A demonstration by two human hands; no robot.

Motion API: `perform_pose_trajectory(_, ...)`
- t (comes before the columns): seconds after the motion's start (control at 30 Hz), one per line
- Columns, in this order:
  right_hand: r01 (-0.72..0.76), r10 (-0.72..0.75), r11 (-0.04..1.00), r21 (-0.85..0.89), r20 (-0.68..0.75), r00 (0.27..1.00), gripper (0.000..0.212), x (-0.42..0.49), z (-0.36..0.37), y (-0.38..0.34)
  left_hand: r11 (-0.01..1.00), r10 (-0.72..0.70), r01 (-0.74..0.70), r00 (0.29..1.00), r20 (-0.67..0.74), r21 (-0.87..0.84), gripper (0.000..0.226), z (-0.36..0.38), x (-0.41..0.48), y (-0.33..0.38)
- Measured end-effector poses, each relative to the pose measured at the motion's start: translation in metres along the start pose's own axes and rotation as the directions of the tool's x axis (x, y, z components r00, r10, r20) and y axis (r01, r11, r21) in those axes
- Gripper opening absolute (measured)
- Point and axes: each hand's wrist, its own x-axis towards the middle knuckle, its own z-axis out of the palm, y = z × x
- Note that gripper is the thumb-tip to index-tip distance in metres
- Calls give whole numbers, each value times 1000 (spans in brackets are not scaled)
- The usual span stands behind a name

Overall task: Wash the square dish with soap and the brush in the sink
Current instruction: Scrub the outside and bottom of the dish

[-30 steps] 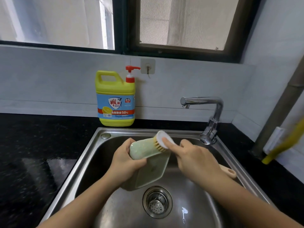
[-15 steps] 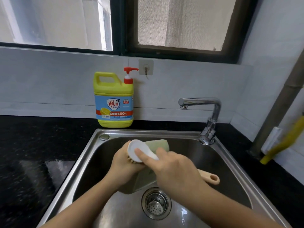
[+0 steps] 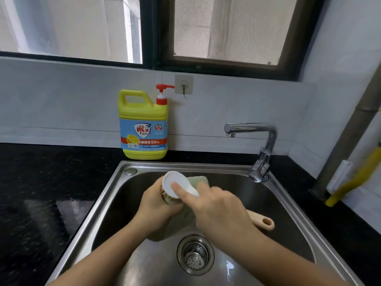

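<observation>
Black speckled worktop [image 3: 41,182] runs along a pale tiled wall under a dark-framed window [image 3: 156,32]. Set into the worktop, toward its right end, is a steel sink [image 3: 107,195], its strainer drain [image 3: 195,254] in the middle of the basin floor. A chrome tap [image 3: 266,141] stands at the sink's back right corner, its spout pointing left over the basin. On the worktop against the wall, just behind the sink's back left corner, stands a yellow soap jug [image 3: 143,124] with a blue label and a red pump top. A small hook plate [image 3: 184,84] sits on the wall just right of the pump. At the right edge of the view a grey pipe [image 3: 350,129] runs up the wall with a yellow hose [image 3: 356,178] beside it.

Both hands meet over the middle of the basin. The left hand [image 3: 156,207] has its grip clenched on the left edge of the pale green dish [image 3: 199,180], which is held tilted above the drain and mostly hidden by the hands. The right hand [image 3: 218,211] has its grip grasping the brush [image 3: 175,183], forefinger pressed on the white head; the bristles touch the dish near the left hand, and the tan handle end sticks out to the right.
</observation>
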Motion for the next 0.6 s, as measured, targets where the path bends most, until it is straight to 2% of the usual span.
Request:
perform_pose_trajectory(0.1,-59,59,998,-14,54,997,56,7,5,16,999,-39,39,998,42,13,42,-1,1,-3)
perform_pose_trajectory(0.17,-143,145,989,-26,93,985,61,9,10,30,997,-82,81,995,59,18,36,-2,2,-3)
perform_pose_trajectory(0.27,-289,282,957,-10,257,924,64,4,18,56,985,-153,155,988,27,-72,36,-3,3,-1)
perform_pose_trajectory(0.43,-423,410,906,-9,265,873,68,-5,27,71,948,-231,227,973,9,-222,33,-2,4,-1)
perform_pose_trajectory(0.5,-391,380,920,14,204,902,75,-6,24,64,925,-264,252,965,-3,-286,39,-1,4,-2)
perform_pose_trajectory(0.6,-199,199,980,14,29,980,81,-13,27,41,897,-293,272,956,-10,-349,42,0,5,-3)
